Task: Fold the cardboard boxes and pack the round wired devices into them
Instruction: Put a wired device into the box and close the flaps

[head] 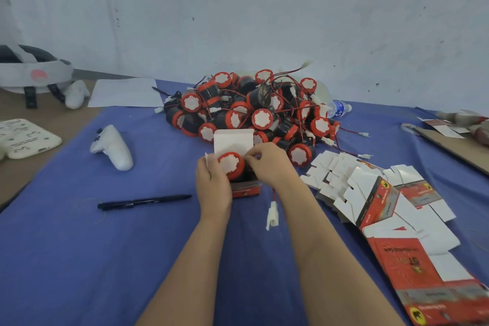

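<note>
The left hand (213, 182) wraps its curled fingers round the left side of a small red cardboard box (244, 190). Its thumb lies by a white side flap that sticks out at 10 o'clock from the box. The right hand (267, 164) bends its fingers close together, and the fingertips (251, 157) pinch the right edge of a round wired device (230, 164). The device sits tilted in the box's open mouth. It has a red plastic rim and a white scalloped face. The box's white lid flap (232, 140) stands upright behind it at 12 o'clock.

A thin red wire hangs under the right wrist and ends in a white plastic connector (272, 216), at 5 o'clock from the box. Print on the box front is too blurred to read.

A heap of like devices (251, 108) with tangled wires lies at 12 o'clock, near the box. Flat box blanks (370, 193), red and white, fan out at 3 to 5 o'clock. One shows large upside-down letters that look like "ST", and another a black emblem on yellow. A black pen (144, 201) lies at 9 o'clock and a white handheld controller (112, 147) at 10 o'clock. All rest on a blue cloth (79, 246). A clear water bottle (340, 108) lies on its side behind the heap, at 1 o'clock.
</note>
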The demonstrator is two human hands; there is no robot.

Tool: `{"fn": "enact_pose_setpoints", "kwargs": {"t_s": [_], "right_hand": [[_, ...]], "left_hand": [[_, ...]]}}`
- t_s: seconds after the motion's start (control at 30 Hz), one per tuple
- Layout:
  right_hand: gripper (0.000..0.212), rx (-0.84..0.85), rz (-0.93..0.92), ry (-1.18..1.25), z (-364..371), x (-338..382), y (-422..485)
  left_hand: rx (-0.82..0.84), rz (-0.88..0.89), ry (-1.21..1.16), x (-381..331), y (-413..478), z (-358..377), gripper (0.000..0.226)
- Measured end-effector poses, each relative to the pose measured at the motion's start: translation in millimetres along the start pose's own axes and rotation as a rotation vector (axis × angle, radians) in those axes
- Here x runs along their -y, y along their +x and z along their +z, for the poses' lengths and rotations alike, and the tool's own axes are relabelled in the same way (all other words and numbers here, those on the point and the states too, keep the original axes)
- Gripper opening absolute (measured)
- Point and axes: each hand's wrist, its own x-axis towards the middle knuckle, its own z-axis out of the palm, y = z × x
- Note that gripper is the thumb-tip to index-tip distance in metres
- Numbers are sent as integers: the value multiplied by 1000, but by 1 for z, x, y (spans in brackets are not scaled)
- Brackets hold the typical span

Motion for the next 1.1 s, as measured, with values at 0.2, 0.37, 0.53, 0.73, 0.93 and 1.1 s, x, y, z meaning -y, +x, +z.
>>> {"fn": "enact_pose_setpoints", "kwargs": {"t_s": [0.2,0.37,0.53,0.73,0.93,1.1], "right_hand": [[19,-13,-6,-173,-7,6,1],[23,146,-43,-398,-6,13,-5],[29,167,-60,-316,-9,9,-13],[36,-74,188,356,-57,-20,-40],[12,41,-248,180,-41,-12,-38],[33,-323,-157,194,-21,-10,-18]], "left_hand": [[132,49,143,5,0,0,31],[142,32,133,6,2,2,39],[151,70,167,7,3,3,39],[135,80,200,9,4,5,34],[166,83,197,9,4,4,34],[213,103,196,9,3,3,34]]}}
